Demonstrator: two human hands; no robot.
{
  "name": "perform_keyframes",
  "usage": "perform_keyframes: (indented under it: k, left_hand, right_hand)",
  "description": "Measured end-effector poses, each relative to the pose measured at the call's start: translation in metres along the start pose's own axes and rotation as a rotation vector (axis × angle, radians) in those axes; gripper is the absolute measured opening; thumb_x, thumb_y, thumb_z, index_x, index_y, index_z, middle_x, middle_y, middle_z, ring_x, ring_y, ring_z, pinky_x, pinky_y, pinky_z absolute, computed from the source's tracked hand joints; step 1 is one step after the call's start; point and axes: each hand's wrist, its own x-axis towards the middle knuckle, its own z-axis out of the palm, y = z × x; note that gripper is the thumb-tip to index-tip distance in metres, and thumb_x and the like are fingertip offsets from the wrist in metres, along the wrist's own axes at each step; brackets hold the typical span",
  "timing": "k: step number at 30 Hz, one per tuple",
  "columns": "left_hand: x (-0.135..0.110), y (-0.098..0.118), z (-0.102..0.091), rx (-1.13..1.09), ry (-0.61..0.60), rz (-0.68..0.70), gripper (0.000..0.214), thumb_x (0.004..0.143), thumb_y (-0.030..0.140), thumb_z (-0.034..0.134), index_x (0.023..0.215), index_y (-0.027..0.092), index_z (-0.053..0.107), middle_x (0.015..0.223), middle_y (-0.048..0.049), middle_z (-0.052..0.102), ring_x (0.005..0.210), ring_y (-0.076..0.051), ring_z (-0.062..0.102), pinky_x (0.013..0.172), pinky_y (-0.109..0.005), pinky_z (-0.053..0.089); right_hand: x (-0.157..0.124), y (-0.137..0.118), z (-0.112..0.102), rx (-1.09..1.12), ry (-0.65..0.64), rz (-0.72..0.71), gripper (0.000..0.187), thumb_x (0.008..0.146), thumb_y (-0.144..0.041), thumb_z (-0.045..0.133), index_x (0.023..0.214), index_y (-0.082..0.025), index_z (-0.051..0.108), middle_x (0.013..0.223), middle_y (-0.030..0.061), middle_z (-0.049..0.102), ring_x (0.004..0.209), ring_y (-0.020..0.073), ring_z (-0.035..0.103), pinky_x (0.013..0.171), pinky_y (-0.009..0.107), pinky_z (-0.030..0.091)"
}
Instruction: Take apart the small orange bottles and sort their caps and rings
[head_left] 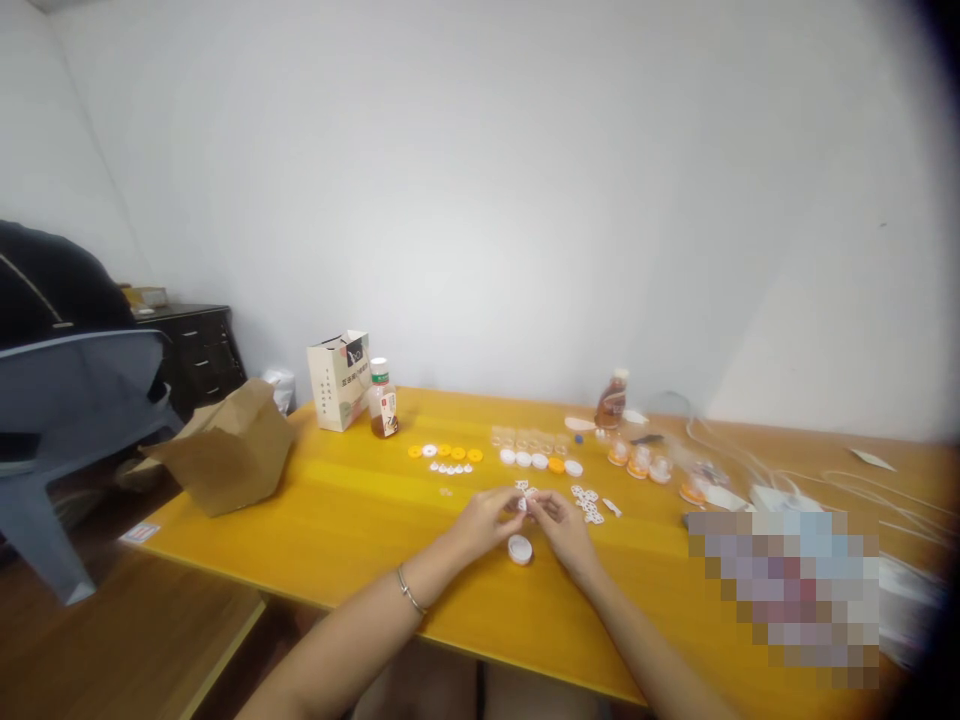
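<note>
Close together above the table, my left hand and my right hand both pinch a small white piece with dark marks. Its exact kind is too small to make out, and my fingertips partly cover it. Just below my hands stands a round white-topped container with an orange lower edge. Beyond my right hand lies a loose group of small white pieces with dark spots. A few similar pieces show just behind my fingertips.
Behind my hands run rows of white and orange lids, clear cups, yellow discs and tiny white caps. A brown bottle, a labelled bottle, a paper bag and an open cardboard box stand around.
</note>
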Motion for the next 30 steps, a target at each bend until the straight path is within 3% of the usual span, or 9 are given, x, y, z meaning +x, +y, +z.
perform_keyframes:
  k: [5,11,15,22,30]
  left_hand:
    - [-0.001,0.000,0.000,0.003,-0.009,0.004,0.020,0.080,0.022,0.050,0.098,0.017,0.056,0.088,-0.0032,0.064,0.078,-0.012,0.059,0.074,-0.022,0.047]
    - [-0.005,0.000,-0.001,-0.004,0.005,0.054,0.022,0.078,0.025,0.053,0.098,0.015,0.056,0.085,-0.0034,0.063,0.075,-0.012,0.059,0.073,-0.021,0.047]
    - [-0.003,0.000,-0.004,0.008,0.055,0.051,0.026,0.080,0.022,0.050,0.104,0.015,0.055,0.090,-0.0047,0.062,0.081,-0.013,0.058,0.077,-0.023,0.047]
    - [-0.001,0.002,-0.008,0.033,0.016,0.027,0.028,0.082,0.021,0.046,0.108,0.018,0.055,0.091,-0.0045,0.061,0.083,-0.013,0.057,0.078,-0.024,0.046]
    - [-0.001,-0.003,-0.003,0.093,-0.042,0.030,0.032,0.085,0.018,0.041,0.115,0.019,0.052,0.090,-0.0045,0.061,0.080,-0.013,0.057,0.075,-0.023,0.046]
  right_hand:
    - [-0.001,0.001,0.002,-0.041,0.032,-0.024,0.035,0.062,-0.053,0.063,0.069,-0.019,0.055,0.069,0.0034,0.063,0.068,0.0195,0.060,0.064,0.031,0.047]
    - [0.007,0.004,-0.016,-0.198,0.314,-0.101,0.031,0.066,-0.051,0.058,0.066,-0.021,0.050,0.061,0.0005,0.056,0.061,0.0170,0.053,0.060,0.029,0.044]
    - [0.009,0.005,-0.018,-0.259,0.238,-0.077,0.026,0.066,-0.046,0.057,0.071,-0.020,0.055,0.066,0.0018,0.059,0.063,0.0175,0.055,0.062,0.030,0.043]
    - [0.007,0.012,-0.012,-0.429,0.103,-0.092,0.018,0.068,-0.039,0.055,0.069,-0.021,0.057,0.058,0.0002,0.058,0.054,0.0169,0.051,0.055,0.029,0.040]
    - [0.011,0.020,-0.012,-0.626,0.073,-0.136,0.019,0.072,-0.037,0.047,0.070,-0.020,0.055,0.053,-0.0008,0.054,0.049,0.0157,0.049,0.050,0.026,0.038]
